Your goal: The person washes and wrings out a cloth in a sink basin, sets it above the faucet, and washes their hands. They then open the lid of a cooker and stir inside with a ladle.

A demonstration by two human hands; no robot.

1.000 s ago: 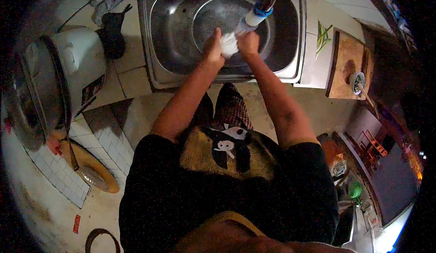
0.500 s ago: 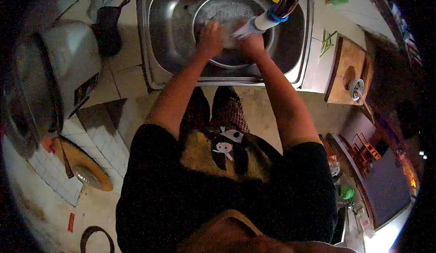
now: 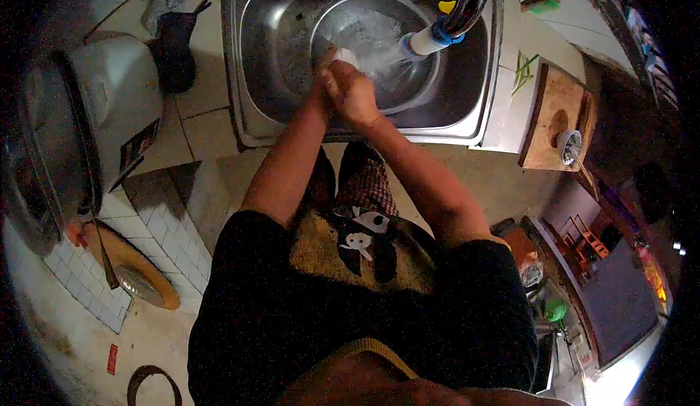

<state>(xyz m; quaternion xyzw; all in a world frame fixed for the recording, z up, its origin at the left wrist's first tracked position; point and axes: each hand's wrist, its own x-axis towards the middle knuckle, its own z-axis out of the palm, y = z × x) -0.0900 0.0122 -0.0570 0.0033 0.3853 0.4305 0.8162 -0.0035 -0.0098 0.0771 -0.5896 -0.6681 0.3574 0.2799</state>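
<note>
Where both forearms reach past a dark shirt [image 3: 240, 289] with a mustard-coloured printed panel, the person's hands meet low over the sink [image 3: 240, 103]. Right hand [image 3: 355, 98]: fingers bent in against the left hand [image 3: 321, 85], which is largely covered, its finger opening impossible to tell. White item [image 3: 345, 56]: small, at the hands' upper edge, over the sink; which hand grips it cannot be told. Probably light, soft, slippery when wet; best taken by its gathered middle. Sink: brushed metal, rounded corners, a round rim within. Water [image 3: 383, 52]: frothy, fanning from a white, blue-banded nozzle [image 3: 430, 40] on a glossy curved tap [image 3: 472, 1]. Table [image 3: 502, 118]: pale, smooth; green stalks [image 3: 523, 72], wooden board [image 3: 547, 118], small round bowl [image 3: 568, 145].
</note>
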